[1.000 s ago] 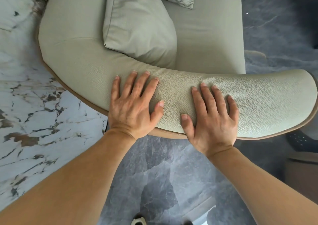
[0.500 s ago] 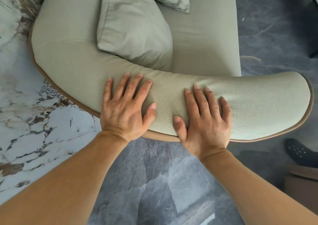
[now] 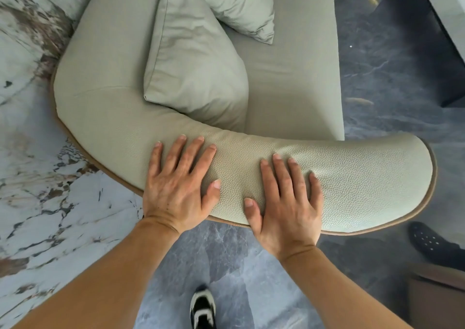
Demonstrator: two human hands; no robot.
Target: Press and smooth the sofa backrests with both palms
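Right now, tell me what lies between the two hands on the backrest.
In the head view, only bare pebbled backrest lies between the left hand and the right hand. Both rest flat on it, thumbs apart, nothing else in the gap.

You are looking down on the curved sofa backrest (image 3: 352, 185): pale sage-green pebbled leather with tan piping along its near edge, sweeping from far left to a rounded right end.
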